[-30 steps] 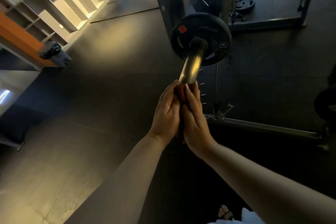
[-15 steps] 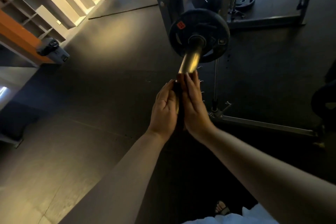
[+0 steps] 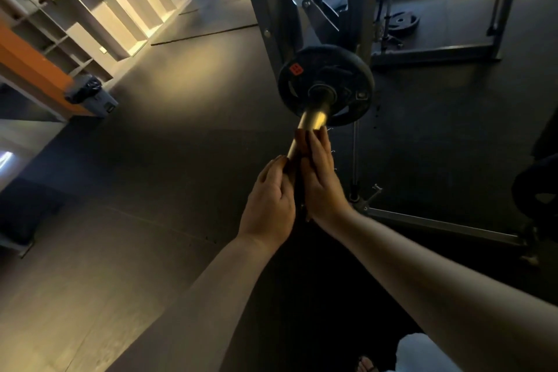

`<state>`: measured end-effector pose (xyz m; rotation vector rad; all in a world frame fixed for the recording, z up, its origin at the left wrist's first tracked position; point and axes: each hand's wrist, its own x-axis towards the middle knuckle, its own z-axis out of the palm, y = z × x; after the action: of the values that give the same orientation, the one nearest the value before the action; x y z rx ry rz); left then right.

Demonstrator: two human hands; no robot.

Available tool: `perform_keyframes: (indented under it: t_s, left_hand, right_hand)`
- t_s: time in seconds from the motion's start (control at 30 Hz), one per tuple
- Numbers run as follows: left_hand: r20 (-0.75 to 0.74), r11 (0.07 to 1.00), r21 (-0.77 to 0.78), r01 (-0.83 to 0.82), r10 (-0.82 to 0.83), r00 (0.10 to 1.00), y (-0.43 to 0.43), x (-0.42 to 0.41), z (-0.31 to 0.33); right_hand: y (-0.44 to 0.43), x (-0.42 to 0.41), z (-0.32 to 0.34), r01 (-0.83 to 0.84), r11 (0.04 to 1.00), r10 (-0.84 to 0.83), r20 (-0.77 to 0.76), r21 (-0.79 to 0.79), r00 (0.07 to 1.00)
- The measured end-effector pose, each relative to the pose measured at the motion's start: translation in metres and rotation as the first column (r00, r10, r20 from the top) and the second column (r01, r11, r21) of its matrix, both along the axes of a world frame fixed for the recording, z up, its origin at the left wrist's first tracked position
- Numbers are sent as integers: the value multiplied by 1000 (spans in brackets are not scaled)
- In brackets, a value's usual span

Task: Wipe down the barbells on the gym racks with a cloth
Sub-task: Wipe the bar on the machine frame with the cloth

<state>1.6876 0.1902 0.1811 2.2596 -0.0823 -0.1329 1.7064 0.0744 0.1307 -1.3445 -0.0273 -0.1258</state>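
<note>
A barbell sleeve [image 3: 314, 118], shiny metal, points toward me out of a black weight plate [image 3: 326, 84] with a red label. My right hand [image 3: 317, 178] lies along the sleeve's right side, its straight fingers reaching toward the plate and pressing a dark cloth [image 3: 300, 190] against the metal. Lower down on the left side, my left hand [image 3: 268, 196] cups the sleeve's near end with its fingers curved round it. Only a dark strip of the cloth shows between the two hands; the remainder is hidden.
The grey rack upright [image 3: 271, 9] rises behind the plate and its base rail [image 3: 437, 223] runs along the floor at right. A loose plate [image 3: 403, 21] lies at the back. Open shelves [image 3: 99, 9] and an orange beam [image 3: 33, 69] stand at left on dark rubber flooring.
My right hand has slid forward along the sleeve toward the plate and now reaches ahead of the left hand. The left hand has stayed at the sleeve's near end.
</note>
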Motion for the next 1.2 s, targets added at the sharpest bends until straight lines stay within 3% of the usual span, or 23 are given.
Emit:
perform_keyframes:
  t_s: [0.13,0.27,0.33,0.43,0.53,0.67,0.83,0.93,1.03,1.1,1.2]
  left_hand:
    - [-27,988,150,36,-32,999,-4,4,10]
    - [-78,996,88,6,1,997,-9,19,9]
    - [-62,996,91,-10,16,998,-11,22,9]
    - [-40,990,137,-20,26,999,-13,23,11]
    - [-33,988,152,-38,43,999,-14,18,11]
    - [9,986,144,-78,78,997,-15,22,9]
    - [39,979,23,-202,201,979,-16,21,7]
    - [3,959,20,-284,284,959,-14,14,8]
    - [-17,955,26,-297,297,955,-18,3,10]
    - [28,954,23,-298,297,954,-18,-8,9]
    - [54,954,16,-301,300,953,-16,-25,6]
  right_hand:
    - [-11,23,8,5,998,0,-80,60,997]
    - [-12,6,-18,34,960,19,187,-279,982]
    - [-29,31,-14,62,910,43,242,-410,969]
    - [-65,88,1,63,827,103,260,-559,960]
    - [-87,118,5,-14,728,183,175,-685,967]
    - [-57,86,7,35,788,122,212,-614,970]
    - [-70,73,12,3,636,448,372,-771,813]
    - [-82,105,25,27,541,426,302,-841,853]
    - [-71,102,34,-29,544,329,181,-839,927]
    - [-58,75,34,-44,497,386,175,-867,906]
    - [-51,38,35,-77,421,568,197,-904,799]
